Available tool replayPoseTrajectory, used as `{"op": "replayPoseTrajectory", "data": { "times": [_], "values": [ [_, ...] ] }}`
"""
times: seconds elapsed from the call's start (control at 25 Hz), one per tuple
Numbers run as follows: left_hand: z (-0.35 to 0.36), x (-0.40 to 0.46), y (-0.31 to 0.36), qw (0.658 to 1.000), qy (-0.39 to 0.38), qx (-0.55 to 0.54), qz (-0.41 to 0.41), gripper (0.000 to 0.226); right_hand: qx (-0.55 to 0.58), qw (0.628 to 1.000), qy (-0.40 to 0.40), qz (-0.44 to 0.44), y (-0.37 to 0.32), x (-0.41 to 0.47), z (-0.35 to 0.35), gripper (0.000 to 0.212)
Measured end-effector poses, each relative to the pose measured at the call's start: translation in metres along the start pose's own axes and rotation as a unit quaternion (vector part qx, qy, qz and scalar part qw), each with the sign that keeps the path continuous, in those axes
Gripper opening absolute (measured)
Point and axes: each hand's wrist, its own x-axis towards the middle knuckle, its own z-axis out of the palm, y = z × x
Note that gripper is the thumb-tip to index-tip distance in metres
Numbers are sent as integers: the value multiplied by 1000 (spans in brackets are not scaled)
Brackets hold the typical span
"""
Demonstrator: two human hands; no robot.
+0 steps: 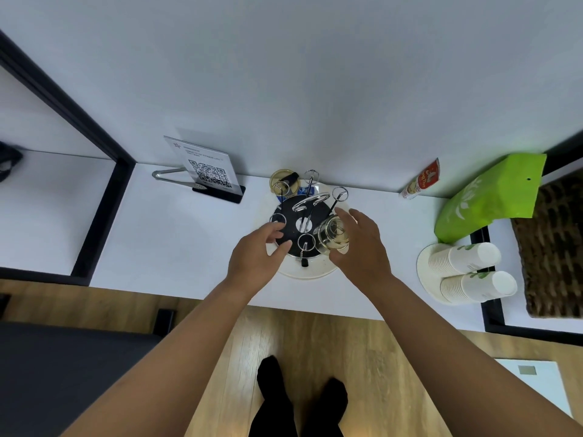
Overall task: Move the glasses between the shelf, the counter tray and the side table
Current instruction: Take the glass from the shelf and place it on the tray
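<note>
A clear drinking glass (333, 235) hangs upside down on the right side of a wire glass rack (307, 205) with a black base, which stands on a round white tray (310, 272) on the white counter. My right hand (359, 244) wraps around the glass from the right, thumb in front of it and fingers behind. My left hand (257, 257) hovers at the rack's left edge with fingers spread and nothing in it. The rack's other ring-tipped pegs are bare.
A QR-code sign (210, 168) and metal tongs (176, 175) stand at the back left. A jar with a lid (284, 181) sits behind the rack. Two lying stacks of paper cups (467, 272), a green bag (492, 197), a red-white packet (421, 179) and a wicker basket (552, 247) are at right.
</note>
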Motion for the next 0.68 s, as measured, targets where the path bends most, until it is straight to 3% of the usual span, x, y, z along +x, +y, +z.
{"op": "replayPoseTrajectory", "data": {
  "times": [0.32, 0.68],
  "values": [
    [-41, -30, 39, 996, 30, 57, 58, 47, 37, 996, 11, -79, -35, -24, -45, 85],
    [-89, -94, 134, 991, 57, 34, 116, 60, 57, 985, 12, -165, -73, -74, -156, 72]
  ]
}}
